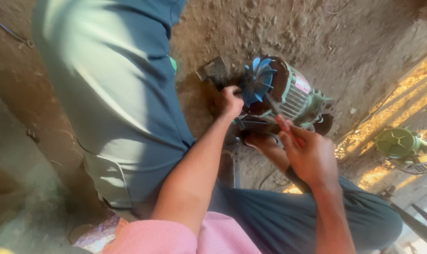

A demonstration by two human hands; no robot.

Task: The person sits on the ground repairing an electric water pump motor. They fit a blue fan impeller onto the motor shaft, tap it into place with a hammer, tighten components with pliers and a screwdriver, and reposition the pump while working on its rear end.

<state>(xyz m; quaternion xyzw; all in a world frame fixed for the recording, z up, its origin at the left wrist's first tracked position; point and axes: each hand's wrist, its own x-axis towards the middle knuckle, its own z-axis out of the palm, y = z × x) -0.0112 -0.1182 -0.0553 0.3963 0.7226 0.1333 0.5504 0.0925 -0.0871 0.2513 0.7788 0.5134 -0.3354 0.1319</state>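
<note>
While the left hand [231,101] is clamped on the edge of the blue fan [258,81] to steady it, keep the thin tool [273,106] square at the hub; right hand [307,153] pinches it shut. Motor [293,94] lies on the dirt floor [345,42], just ahead of both grips; tool tip probably touches the hub, view's blurry.

The motor [295,96] has a ribbed, dull green-painted metal casing, and its blue fan [258,81] looks like smooth plastic. The ground [317,33] is rough, crumbly earth. The trousers [114,94] are matt cloth.
</note>
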